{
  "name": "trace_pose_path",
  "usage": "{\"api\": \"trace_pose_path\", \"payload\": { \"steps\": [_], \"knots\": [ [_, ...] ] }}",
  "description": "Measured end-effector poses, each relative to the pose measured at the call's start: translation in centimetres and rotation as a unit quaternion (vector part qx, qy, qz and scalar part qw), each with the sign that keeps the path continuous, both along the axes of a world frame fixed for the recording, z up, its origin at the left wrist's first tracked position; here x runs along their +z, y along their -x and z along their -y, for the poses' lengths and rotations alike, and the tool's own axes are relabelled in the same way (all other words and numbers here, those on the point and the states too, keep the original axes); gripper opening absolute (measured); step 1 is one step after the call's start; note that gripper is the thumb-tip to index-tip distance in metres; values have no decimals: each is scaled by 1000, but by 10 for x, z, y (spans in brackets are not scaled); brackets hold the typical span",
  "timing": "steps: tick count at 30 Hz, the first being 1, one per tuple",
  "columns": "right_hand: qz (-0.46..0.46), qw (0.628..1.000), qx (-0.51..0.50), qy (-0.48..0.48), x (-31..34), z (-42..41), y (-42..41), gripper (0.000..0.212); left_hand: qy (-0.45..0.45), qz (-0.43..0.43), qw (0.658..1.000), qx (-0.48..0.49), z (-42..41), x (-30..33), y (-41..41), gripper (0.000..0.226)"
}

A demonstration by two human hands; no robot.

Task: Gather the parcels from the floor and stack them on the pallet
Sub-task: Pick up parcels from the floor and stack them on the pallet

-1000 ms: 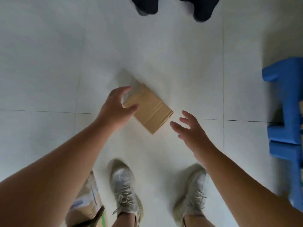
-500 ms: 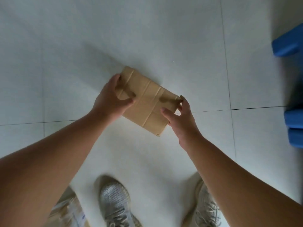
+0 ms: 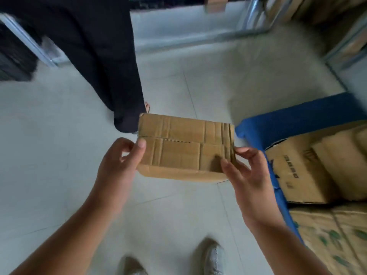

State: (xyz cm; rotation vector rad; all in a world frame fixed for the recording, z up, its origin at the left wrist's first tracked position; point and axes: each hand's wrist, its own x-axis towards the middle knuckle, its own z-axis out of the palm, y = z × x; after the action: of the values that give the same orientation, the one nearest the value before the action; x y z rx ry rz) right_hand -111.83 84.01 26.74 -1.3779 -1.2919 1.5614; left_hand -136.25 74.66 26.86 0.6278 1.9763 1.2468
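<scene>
A flat brown cardboard parcel is held in the air over the white tiled floor, between both hands. My left hand grips its left end, thumb on the top face. My right hand pinches its right end, thumb on top and fingers behind the edge. The blue pallet lies to the right, its near corner just beside the parcel's right end. Cardboard boxes sit stacked on the pallet.
A person in black trousers stands just beyond the parcel, a foot at its far left corner. Metal shelving with boxes runs along the back right. A printed carton fills the lower right. My shoes are at the bottom.
Both hands closed on the parcel and lifted it off the floor. The view swung up and right, bringing the pallet, its boxes and the standing person into sight.
</scene>
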Motion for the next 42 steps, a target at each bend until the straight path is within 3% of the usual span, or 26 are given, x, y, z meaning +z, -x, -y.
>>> {"api": "trace_pose_path", "payload": {
  "steps": [3, 8, 10, 13, 17, 19, 21, 24, 27, 29, 35, 42],
  "knots": [
    [20, 998, -2, -65, 85, -17, -31, 53, -51, 0, 998, -34, -30, 90, -18, 51],
    [51, 987, -24, -153, 227, -10, -92, 81, -133, 18, 965, -224, -51, 224, -49, 88],
    [57, 980, -35, -189, 281, 7, -118, 84, -157, 5, 946, -282, -49, 273, -68, 91],
    [55, 968, -70, -234, 353, 43, -159, 91, -205, 33, 920, -333, -39, 338, -109, 74],
    [28, 951, -138, -276, 426, 96, -218, 66, -265, 85, 885, -373, -17, 414, -175, 56],
    [26, 941, -177, -288, 455, 124, -245, 72, -280, 98, 880, -371, -5, 447, -206, 45],
    [28, 930, -216, -297, 480, 151, -272, 74, -290, 95, 876, -373, 9, 476, -238, 41],
    [28, 918, -239, -316, 509, 185, -315, 74, -310, 95, 859, -396, 24, 510, -284, 53],
    [37, 920, -227, -319, 526, 212, -363, 89, -309, 100, 840, -434, 37, 535, -328, 96],
    [53, 919, -219, -324, 533, 228, -399, 95, -300, 81, 831, -461, 48, 545, -361, 111],
    [66, 921, -197, -330, 537, 267, -513, 89, -292, 41, 809, -509, 79, 549, -474, 105],
    [113, 919, -194, -323, 531, 277, -608, 100, -311, 51, 803, -506, 90, 533, -567, 110]
  ]
}}
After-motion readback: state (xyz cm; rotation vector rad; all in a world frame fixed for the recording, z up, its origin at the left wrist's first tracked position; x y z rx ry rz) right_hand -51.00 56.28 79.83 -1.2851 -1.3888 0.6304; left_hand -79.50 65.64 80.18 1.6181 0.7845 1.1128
